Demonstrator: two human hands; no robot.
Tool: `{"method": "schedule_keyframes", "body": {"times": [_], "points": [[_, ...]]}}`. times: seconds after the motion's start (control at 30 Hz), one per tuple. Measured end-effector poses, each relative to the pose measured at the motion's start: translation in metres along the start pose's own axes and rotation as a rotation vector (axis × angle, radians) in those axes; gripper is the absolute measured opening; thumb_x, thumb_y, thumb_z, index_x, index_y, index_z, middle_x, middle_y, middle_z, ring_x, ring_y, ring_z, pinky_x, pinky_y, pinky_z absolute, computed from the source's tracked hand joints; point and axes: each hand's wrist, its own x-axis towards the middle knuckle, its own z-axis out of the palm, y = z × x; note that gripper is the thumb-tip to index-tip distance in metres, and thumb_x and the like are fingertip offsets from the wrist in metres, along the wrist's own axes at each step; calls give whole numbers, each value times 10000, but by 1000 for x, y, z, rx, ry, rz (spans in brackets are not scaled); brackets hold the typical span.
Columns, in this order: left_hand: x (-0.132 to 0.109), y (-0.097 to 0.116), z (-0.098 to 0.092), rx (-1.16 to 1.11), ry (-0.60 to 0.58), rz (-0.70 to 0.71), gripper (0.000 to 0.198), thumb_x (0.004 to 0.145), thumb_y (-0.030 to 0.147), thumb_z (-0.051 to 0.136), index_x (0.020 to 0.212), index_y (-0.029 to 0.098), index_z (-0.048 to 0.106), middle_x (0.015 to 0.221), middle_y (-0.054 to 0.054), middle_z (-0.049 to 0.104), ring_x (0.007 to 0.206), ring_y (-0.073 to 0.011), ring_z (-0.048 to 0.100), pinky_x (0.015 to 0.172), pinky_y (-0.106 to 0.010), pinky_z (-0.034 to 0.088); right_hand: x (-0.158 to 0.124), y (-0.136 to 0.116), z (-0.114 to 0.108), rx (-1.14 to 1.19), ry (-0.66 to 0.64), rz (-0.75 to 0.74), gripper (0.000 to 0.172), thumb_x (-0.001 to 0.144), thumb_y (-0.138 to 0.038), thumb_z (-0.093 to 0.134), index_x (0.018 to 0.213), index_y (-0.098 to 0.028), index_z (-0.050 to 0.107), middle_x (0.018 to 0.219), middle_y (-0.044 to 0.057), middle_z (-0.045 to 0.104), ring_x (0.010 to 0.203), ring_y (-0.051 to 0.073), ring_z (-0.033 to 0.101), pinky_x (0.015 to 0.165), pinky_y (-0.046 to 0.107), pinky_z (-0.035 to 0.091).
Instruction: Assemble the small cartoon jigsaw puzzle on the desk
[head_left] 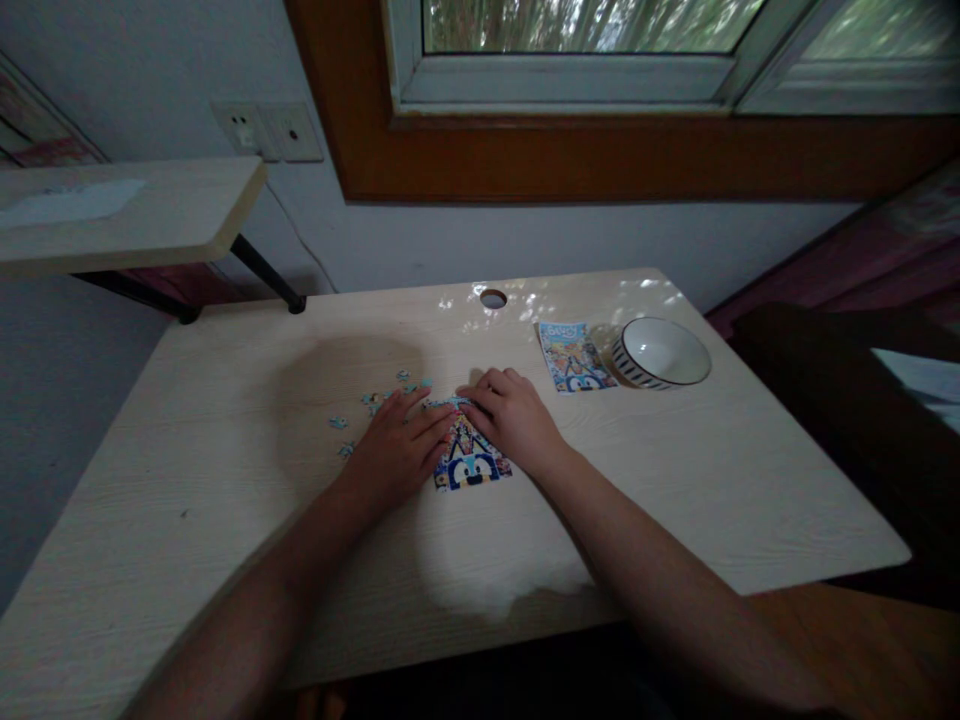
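A small, partly assembled jigsaw puzzle (472,462) with a blue cartoon figure lies in the middle of the light wooden desk (225,420). My left hand (397,445) rests flat on the puzzle's left side, fingers stretched out. My right hand (514,415) lies on its upper right part, fingers curled down onto the pieces at the top edge. Several loose pieces (375,400) are scattered just left of and beyond my left hand.
A printed reference picture (574,355) lies to the right of the puzzle, beside a white bowl (660,352) with a striped outside. A cable hole (493,298) sits near the desk's far edge. A raised shelf (127,210) stands at the left. The wall and window are behind.
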Motion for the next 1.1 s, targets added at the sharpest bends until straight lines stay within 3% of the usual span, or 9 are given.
{"method": "schedule_keyframes", "body": {"times": [0.27, 0.7, 1.1], "points": [[0, 2, -3, -20, 5, -7, 393, 1056, 249, 552, 1440, 253, 635, 1447, -53, 662, 1452, -348, 467, 1238, -623, 344, -1, 1, -1, 39, 35, 1, 251, 1011, -244, 642, 1227, -239, 768, 1027, 99, 686, 961, 264, 574, 824, 412, 465], [0, 2, -1, -4, 3, -6, 402, 1062, 257, 541, 1456, 237, 619, 1450, -50, 661, 1451, -357, 462, 1236, -626, 340, -3, 0, -4, 12, 16, -53, 195, 1012, -284, 654, 1121, -259, 813, 1018, 86, 672, 928, 247, 544, 788, 387, 430], [0, 0, -6, 32, 8, 13, 368, 1069, 281, 541, 1410, 204, 655, 1425, -47, 679, 1445, -357, 454, 1227, -621, 364, -4, 5, 0, 66, 23, -43, 222, 996, -274, 673, 1184, -245, 787, 1064, 99, 665, 970, 262, 566, 854, 423, 490]]}}
